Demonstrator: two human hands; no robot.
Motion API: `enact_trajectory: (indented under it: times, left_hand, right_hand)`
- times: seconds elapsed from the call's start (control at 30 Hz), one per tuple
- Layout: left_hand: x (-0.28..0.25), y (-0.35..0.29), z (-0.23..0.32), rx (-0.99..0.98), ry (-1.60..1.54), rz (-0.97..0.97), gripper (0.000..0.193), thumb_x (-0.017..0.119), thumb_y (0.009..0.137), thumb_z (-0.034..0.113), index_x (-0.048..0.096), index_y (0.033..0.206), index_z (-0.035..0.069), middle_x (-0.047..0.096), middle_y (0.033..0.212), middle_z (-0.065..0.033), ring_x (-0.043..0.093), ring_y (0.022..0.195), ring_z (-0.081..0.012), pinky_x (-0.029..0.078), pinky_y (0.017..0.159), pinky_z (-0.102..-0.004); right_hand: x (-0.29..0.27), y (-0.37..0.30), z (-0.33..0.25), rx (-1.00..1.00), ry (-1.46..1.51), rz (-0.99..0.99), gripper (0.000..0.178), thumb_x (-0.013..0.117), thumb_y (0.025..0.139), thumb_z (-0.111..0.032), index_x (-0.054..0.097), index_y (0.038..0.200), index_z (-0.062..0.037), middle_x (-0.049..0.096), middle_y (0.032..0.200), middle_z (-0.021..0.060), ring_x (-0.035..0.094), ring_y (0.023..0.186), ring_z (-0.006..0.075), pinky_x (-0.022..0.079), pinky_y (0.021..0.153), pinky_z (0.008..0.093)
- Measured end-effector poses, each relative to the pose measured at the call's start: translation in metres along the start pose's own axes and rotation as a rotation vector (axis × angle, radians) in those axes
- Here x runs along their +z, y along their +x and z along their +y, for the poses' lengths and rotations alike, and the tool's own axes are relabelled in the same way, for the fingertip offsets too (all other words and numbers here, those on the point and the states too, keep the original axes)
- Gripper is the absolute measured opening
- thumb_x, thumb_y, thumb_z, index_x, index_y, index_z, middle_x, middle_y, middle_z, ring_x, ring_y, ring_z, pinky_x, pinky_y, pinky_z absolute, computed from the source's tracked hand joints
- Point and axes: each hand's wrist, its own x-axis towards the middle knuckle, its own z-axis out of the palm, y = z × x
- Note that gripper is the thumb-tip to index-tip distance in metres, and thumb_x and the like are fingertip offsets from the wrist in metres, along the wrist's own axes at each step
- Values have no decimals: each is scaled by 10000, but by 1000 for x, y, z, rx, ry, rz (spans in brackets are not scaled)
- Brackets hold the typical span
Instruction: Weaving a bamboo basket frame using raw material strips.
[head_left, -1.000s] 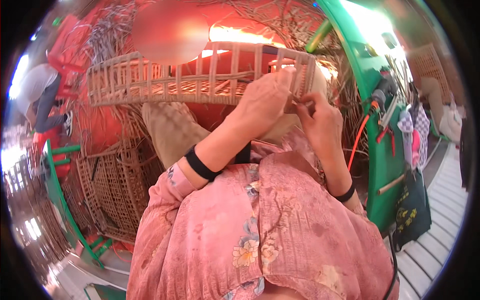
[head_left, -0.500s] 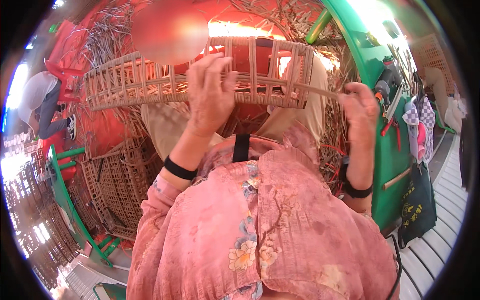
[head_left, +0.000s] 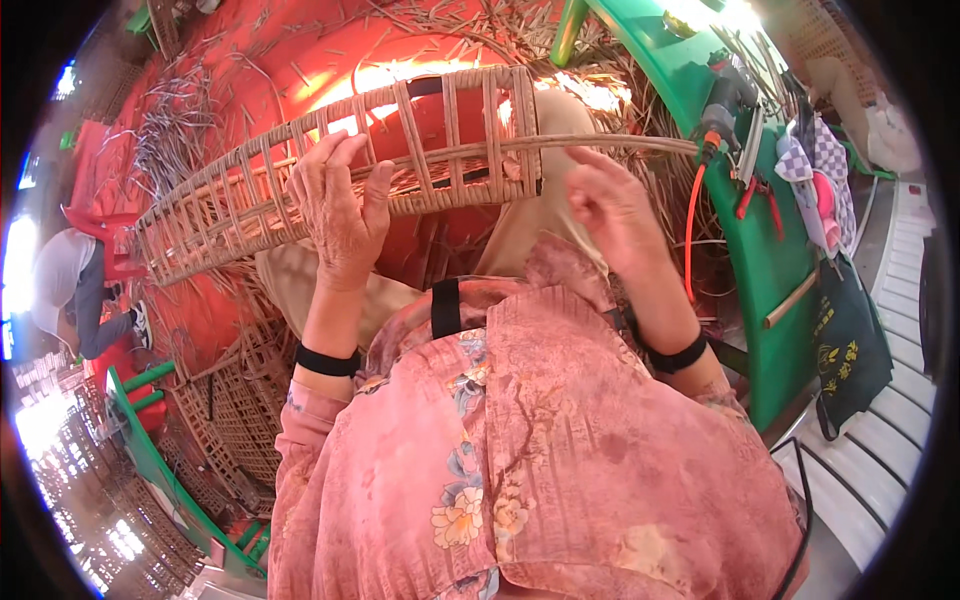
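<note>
A long, shallow rattan basket (head_left: pixel 455 130) with an openwork side of uprights lies on its side across my lap, tilted down toward the left. My left hand (head_left: pixel 345 215) is at its near side, fingers bent over the uprights and thumb apart, gripping the openwork. A flat rattan strip (head_left: pixel 625 143) is woven along the side, its loose tail sticking out past the basket's right end. Just below that tail is my right hand (head_left: pixel 618 212), slightly blurred, with fingers loosely bent, thumb apart and nothing visible in them.
Rattan scraps (head_left: pixel 175 130) litter the red floor. At right, a green bench (head_left: pixel 740 300) carries a power drill (head_left: pixel 722 110) and red-handled pliers (head_left: pixel 765 200); a dark bag (head_left: pixel 850 345) hangs there. Woven panels (head_left: pixel 235 400) stand at left, near another person (head_left: pixel 65 275).
The basket has shifted left in view and tilted down at its left end. My right hand has let go of the strip and moved left toward the basket. The left hand also moved left.
</note>
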Motion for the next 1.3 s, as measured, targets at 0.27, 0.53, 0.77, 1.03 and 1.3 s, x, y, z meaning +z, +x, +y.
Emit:
enact_trajectory:
  times: [0.27,0.53,0.77,1.03,1.3]
  left_hand:
    - [3,14,-7,-30,-10,-35,370,647,940,350,623,1192,80,577,1264,-131,520,1182,-322,340,1027,-471]
    - [27,57,-13,-12,119,-17,621,520,980,513,487,1387,45,533,1364,-141,450,1316,-322,243,1120,-480]
    - [31,62,-19,-10,232,-65,647,520,973,532,493,1386,34,523,1375,-151,446,1319,-318,273,1104,-481]
    - [42,123,16,-69,9,-393,572,547,956,526,616,1239,34,640,1166,-153,573,1131,-316,358,1021,-465]
    - [112,174,75,-13,91,-784,558,675,765,561,710,1022,67,715,891,-130,669,897,-300,499,780,-399]
  right_hand:
    - [60,36,32,-521,-275,203,175,800,831,-152,733,897,-5,714,795,27,636,735,70,492,655,254]
    - [56,61,5,-790,-536,325,161,771,849,-162,750,875,-4,700,734,50,622,670,97,488,631,271]
    - [22,67,-15,-616,-203,407,152,771,876,-157,687,847,-33,618,727,-20,504,588,44,383,527,202]
    - [48,74,0,-371,3,177,158,724,920,-189,713,963,-37,646,748,-15,548,599,49,423,529,214]
    - [64,73,13,-403,123,208,141,703,941,-202,681,893,-71,621,737,-30,522,594,26,401,502,186]
